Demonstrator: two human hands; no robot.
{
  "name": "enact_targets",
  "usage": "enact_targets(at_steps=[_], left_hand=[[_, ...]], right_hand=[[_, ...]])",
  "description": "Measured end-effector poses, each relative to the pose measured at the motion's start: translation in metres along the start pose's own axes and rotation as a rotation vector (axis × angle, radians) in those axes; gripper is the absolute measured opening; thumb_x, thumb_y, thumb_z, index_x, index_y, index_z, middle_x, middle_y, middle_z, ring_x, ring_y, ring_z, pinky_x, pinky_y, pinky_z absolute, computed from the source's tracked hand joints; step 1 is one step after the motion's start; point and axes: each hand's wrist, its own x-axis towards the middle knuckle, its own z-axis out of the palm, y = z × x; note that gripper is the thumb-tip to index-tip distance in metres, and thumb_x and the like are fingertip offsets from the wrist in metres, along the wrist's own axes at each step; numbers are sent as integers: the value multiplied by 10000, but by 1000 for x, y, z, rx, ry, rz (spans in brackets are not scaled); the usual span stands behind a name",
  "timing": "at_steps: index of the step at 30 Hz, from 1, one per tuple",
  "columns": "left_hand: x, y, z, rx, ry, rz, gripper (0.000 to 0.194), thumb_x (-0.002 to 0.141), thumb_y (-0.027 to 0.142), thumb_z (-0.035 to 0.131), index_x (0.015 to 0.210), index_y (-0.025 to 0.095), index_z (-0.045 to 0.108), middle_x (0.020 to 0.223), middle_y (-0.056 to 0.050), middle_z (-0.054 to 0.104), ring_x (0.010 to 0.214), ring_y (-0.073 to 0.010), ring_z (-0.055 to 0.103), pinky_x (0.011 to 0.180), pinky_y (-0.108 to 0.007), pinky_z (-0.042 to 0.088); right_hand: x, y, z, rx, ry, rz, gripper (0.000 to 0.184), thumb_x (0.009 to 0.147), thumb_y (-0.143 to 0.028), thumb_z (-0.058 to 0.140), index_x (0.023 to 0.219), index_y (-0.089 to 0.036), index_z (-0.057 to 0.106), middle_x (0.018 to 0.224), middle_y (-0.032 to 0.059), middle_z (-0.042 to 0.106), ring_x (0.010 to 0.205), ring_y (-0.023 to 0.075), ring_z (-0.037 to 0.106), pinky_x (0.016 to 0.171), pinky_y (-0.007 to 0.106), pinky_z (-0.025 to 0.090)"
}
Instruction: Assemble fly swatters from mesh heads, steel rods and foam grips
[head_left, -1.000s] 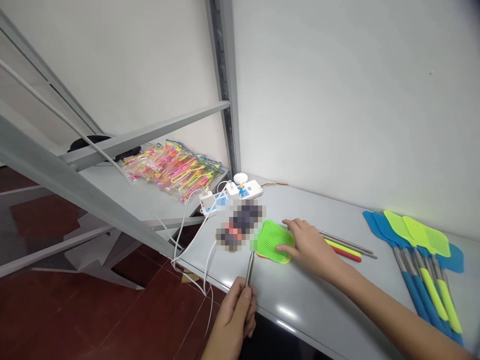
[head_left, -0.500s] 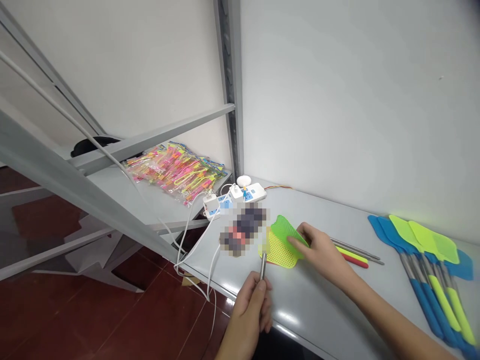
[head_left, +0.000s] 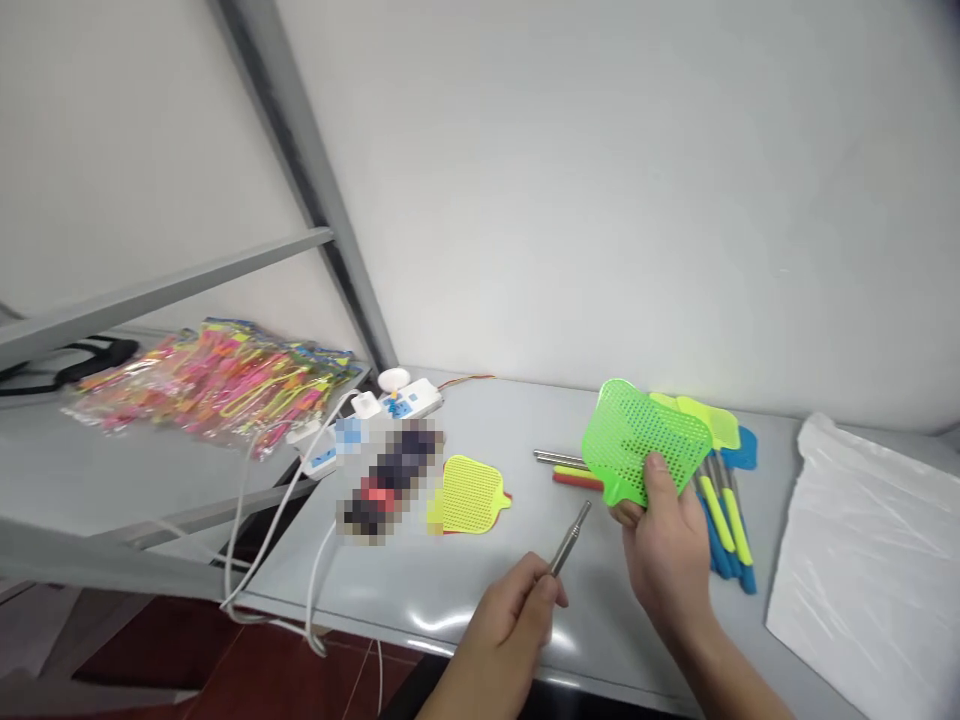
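Observation:
My left hand (head_left: 517,610) is closed around a metal telescopic rod (head_left: 571,540), whose bare tip points up and to the right. In my right hand (head_left: 667,540) is a green fly swatter head (head_left: 637,435), pinched under the thumb and raised above the table. Its short socket points down to the left, a small distance from the rod's tip; the two are apart. Left of the hands, a yellow swatter head (head_left: 472,495) lies flat with a red edge showing beneath it. Behind the rod lie metal rods (head_left: 559,458) and a red handle (head_left: 574,481), partly covered by the green head.
Yellow and blue fly swatters (head_left: 727,500) lie behind my right hand. A white plastic bag (head_left: 870,570) is at the right. A pixelated dark object (head_left: 394,480), a power strip (head_left: 420,398) with white cables and bagged colourful items (head_left: 225,385) are at the left, beside a metal shelf frame (head_left: 292,160).
My right hand has lifted the green swatter head off the yellow one and turned it, socket toward the rod. The rod in my left hand now tilts right. The view has swung right.

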Motion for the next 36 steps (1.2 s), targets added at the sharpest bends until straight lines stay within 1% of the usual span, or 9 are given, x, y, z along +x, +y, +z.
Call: enact_targets(at_steps=[7,11,15,22,26,29,32,34,36], left_hand=[[12,10,23,197,-82,23,386,949,538,410,890,198,583,620,54,352,546,-104,306,494,-211,237],[16,13,29,259,-93,57,387,949,533,411,881,197,591,628,46,374,564,-113,323,502,-216,241],[17,12,31,276,-128,22,391,966,531,376,904,203,579,629,53,334,565,-110,307,509,-220,233],[15,13,35,243,-119,-14,412,959,550,385,887,188,569,618,57,321,565,-105,286,508,-227,214],[16,15,33,170,-191,-74,383,967,530,393,920,187,556,632,65,320,543,-89,267,499,-221,216],[16,13,33,15,-263,-126,371,971,523,389,913,185,533,605,74,310,505,-82,245,477,-220,220],[18,11,34,-108,-326,-125,372,970,515,392,890,177,524,572,83,293,482,-82,221,463,-221,237],[18,10,35,-127,-341,-119,370,970,512,393,881,175,519,564,86,284,477,-82,211,457,-221,236],[18,11,35,-80,-317,-114,370,972,515,388,879,178,513,571,84,294,479,-81,221,458,-222,223]], right_hand=[[4,-1,-27,50,129,-23,493,863,-557,553,1252,-253,550,1145,79,626,900,199,616,584,247,491],[8,-3,-33,68,122,-22,478,882,-530,541,1292,-283,531,1177,72,620,946,207,621,621,263,511],[9,-5,-38,37,105,-42,499,884,-493,559,1337,-292,506,1191,71,618,987,217,618,633,265,525],[8,-7,-46,-5,127,-64,511,874,-492,574,1329,-263,529,1197,89,632,955,221,640,612,263,541],[8,-6,-48,0,118,-35,526,860,-504,593,1329,-272,536,1186,83,642,954,220,644,629,270,546],[8,-3,-49,34,119,-12,534,862,-519,586,1344,-299,519,1228,73,623,983,218,632,638,267,542],[8,0,-51,46,130,17,537,862,-535,580,1348,-317,511,1237,63,615,992,215,625,641,264,534],[8,0,-52,42,124,24,538,857,-540,583,1342,-317,515,1241,63,614,1001,217,621,643,266,532],[7,-1,-52,24,98,28,535,849,-544,592,1326,-310,527,1233,68,617,1002,218,619,633,263,528]])
